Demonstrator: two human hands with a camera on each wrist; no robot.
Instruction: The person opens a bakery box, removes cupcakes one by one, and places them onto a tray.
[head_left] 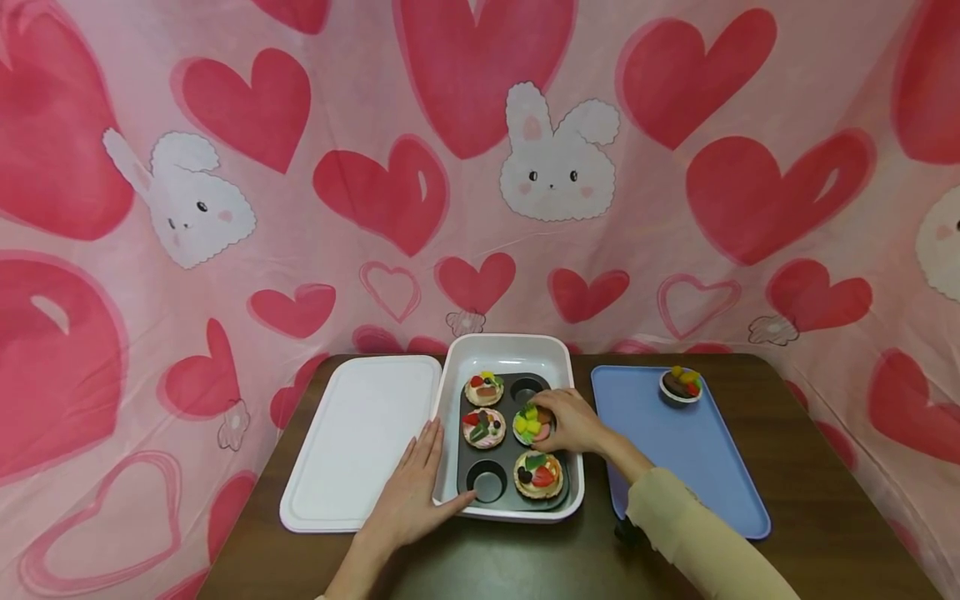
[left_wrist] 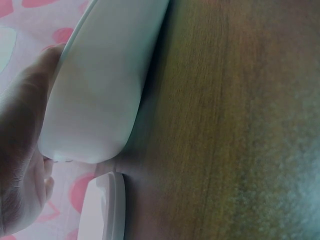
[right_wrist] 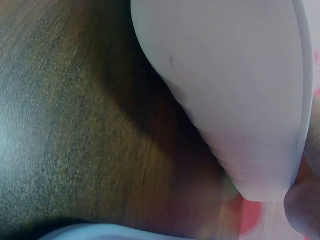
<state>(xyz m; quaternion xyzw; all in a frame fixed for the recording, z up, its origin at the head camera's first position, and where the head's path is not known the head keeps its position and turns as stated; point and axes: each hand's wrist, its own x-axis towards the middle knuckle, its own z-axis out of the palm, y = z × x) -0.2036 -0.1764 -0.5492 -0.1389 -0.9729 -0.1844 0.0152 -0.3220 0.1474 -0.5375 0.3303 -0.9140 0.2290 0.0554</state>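
Note:
A white rectangular tub (head_left: 517, 343) holds a dark muffin tin (head_left: 509, 450). My right hand (head_left: 576, 423) pinches a fruit tart (head_left: 527, 427) with yellow pieces at the tin's middle right cup. A strawberry-topped tart (head_left: 538, 477) fills the near right cup. On the left side sit a far tart (head_left: 483, 389) and a middle tart (head_left: 483, 428). The near left cup (head_left: 487, 481) and the far right cup (head_left: 527, 388) hold no tart. With fingers straight, my left hand (head_left: 411, 493) rests on the tub's near left rim, its thumb over the near edge.
A white lid-like board (head_left: 363, 442) lies left of the tub. To the right is a blue tray (head_left: 678, 454), with another fruit tart (head_left: 681, 385) near its far edge. All stand on a brown wooden table (head_left: 817, 500) before a pink heart-patterned cloth (head_left: 472, 225).

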